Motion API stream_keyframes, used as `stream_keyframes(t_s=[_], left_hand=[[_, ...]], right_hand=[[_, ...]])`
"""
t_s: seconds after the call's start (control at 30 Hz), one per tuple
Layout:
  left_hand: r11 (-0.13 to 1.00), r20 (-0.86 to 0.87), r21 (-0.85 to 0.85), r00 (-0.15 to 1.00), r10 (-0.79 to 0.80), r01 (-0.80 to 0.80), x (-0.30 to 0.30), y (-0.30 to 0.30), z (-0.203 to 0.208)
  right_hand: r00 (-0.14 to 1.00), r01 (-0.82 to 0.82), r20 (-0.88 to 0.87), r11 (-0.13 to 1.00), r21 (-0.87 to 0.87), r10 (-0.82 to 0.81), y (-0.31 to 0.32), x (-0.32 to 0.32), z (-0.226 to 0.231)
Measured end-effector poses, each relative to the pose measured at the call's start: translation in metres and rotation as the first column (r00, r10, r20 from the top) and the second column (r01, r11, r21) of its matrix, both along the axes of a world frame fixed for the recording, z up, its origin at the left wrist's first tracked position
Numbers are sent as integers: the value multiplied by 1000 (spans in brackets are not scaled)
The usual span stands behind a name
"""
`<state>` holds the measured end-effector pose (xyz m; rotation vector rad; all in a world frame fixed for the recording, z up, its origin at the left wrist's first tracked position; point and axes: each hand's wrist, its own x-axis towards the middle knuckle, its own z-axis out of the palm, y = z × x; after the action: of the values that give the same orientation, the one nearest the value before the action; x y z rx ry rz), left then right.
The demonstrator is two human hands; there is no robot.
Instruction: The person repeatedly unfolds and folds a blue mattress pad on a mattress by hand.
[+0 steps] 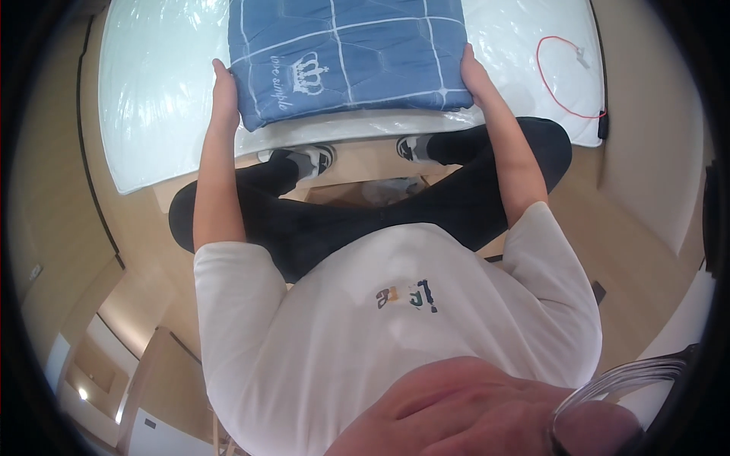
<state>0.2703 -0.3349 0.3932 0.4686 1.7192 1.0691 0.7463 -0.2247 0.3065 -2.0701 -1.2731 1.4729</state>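
A glossy plastic-covered mattress (pixel 163 91) spreads in from the upper left of the frame. The left hand (pixel 226 87) lies against the left edge of a folded blue quilt (pixel 380 64) at the upper centre, on the mattress. Its thumb points up; the other fingers are hidden, so I cannot tell how far they close. White lettering (pixel 278 83) runs sideways near the quilt's lower left corner, beside a white crown (pixel 308 74); white lines cross the rest. At lower centre, a white T-shirt (pixel 342 334) bears multicoloured letters (pixel 407 296). The right hand (pixel 473 76) meets the quilt's right edge, fingers likewise mostly hidden, their closure unclear. At upper right, a red cord (pixel 540 57) curves across the mattress.
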Motion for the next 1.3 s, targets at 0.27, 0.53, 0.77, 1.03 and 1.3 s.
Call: stream_keyframes(t_s=[0.27,0.53,0.77,1.03,1.3], left_hand=[[991,-83,-13,987,-135,134,-11,3,-25],[974,-171,-154,966,-193,167,-12,4,-26],[946,-630,-322,735,-250,46,-4,0,-26],[965,-791,-254,561,-243,59,18,-23,-5],[999,-769,-45,637,-46,17,-1,8,-26]], right_hand=[[935,150,-313,986,-78,-167,-14,-17,18],[985,92,-150,996,16,-88,-3,-7,-6],[996,84,-32,968,238,-79,-6,-25,25],[986,-127,168,681,721,5,-22,-48,29],[979,-180,204,483,857,2,-22,-53,47]])
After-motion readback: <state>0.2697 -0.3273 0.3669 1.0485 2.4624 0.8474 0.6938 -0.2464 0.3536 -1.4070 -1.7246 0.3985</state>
